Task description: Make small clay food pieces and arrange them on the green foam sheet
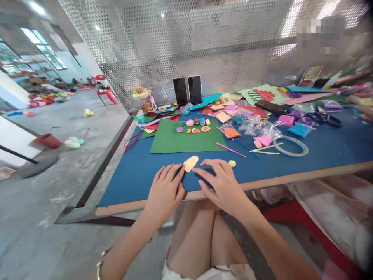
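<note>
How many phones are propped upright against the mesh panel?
2. The left phone and the right phone stand side by side at the far table edge. A third dark device, maybe a phone, lies flat further right.

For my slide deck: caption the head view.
Both hands, left hand and right hand, touch a flat yellow clay piece on the blue table.

Two phones (pixel 188 90), one tape ring (pixel 290 146), one green sheet (pixel 186 142).

Bare blue surface (pixel 320 151) lies open left and right of the hands. Ahead, the green sheet (pixel 186 142), pink stick (pixel 230 149) and tape ring (pixel 290 146) crowd the way.
</note>
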{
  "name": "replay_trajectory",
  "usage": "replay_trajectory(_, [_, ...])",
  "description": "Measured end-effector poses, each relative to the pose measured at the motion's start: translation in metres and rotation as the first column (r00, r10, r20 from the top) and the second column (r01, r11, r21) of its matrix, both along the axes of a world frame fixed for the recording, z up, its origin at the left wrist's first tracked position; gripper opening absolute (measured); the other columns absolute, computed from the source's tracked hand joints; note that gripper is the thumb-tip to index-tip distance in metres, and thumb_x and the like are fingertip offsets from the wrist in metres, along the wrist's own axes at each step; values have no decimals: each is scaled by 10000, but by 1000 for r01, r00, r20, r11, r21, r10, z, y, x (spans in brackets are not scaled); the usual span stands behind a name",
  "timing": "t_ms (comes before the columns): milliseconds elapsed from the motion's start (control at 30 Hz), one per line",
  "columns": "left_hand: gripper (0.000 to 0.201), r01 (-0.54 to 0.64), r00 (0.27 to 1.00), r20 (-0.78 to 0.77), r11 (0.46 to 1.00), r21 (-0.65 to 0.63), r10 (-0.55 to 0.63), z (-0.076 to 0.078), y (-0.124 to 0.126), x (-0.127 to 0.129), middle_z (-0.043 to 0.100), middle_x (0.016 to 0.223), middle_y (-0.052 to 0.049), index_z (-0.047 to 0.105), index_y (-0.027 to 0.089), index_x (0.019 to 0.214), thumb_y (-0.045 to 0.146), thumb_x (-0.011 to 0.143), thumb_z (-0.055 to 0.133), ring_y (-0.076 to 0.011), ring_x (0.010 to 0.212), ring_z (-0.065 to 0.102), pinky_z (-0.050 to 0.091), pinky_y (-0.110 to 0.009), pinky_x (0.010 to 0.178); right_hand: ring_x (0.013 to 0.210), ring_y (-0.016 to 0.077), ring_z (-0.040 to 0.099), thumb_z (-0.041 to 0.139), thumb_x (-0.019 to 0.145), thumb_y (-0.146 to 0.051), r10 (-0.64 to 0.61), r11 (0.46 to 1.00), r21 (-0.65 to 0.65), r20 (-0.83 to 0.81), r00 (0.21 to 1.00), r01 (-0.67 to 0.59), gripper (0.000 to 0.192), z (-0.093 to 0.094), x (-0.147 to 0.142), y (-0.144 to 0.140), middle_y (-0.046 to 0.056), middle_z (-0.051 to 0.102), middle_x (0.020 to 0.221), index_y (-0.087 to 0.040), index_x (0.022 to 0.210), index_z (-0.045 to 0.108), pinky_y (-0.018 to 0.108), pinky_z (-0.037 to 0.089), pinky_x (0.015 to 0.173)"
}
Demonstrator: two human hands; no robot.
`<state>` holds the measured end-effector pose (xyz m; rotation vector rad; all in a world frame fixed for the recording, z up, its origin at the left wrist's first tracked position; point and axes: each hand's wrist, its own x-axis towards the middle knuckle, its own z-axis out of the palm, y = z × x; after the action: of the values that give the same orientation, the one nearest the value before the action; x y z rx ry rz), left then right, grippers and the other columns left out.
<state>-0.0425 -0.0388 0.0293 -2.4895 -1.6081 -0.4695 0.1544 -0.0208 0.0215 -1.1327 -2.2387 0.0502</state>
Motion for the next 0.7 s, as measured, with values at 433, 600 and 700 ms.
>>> replay_trajectory(433, [441, -56, 998, 31, 998, 29, 55, 3, 2, 2, 541, 1296, -86, 519, 201, 1266, 180, 845, 392, -280, 1188, 480, 403, -480, 1001, 1124, 299, 446, 436, 919, -362, -98, 995, 29, 189, 977, 94, 357, -6, -19, 12, 94, 524, 1286, -279, 1241, 565, 535, 323, 995])
replay_trajectory(600, [445, -11, 999, -42, 999, -36, 9, -2, 9, 9, 442, 1420, -28, 445, 217, 1343, 284, 913, 356, -274, 1323, 357, 289, -504, 1087, 1107, 246, 483, 483, 892, -280, -128, 984, 128, 41, 991, 122, 353, 1, 8, 5, 85, 564, 1228, -219, 1230, 567, 450, 350, 1013])
replay_trajectory(700, [491, 11, 997, -70, 996, -90, -17, -5, 13, 13, 375, 1460, -36, 339, 173, 1408, 330, 943, 310, -248, 1368, 290, 235, -495, 1120, 1059, 266, 505, 549, 846, -285, -310, 936, 163, -43, 950, 313, 333, -3, 37, 4, 87, 580, 1175, -226, 1168, 607, 441, 408, 931])
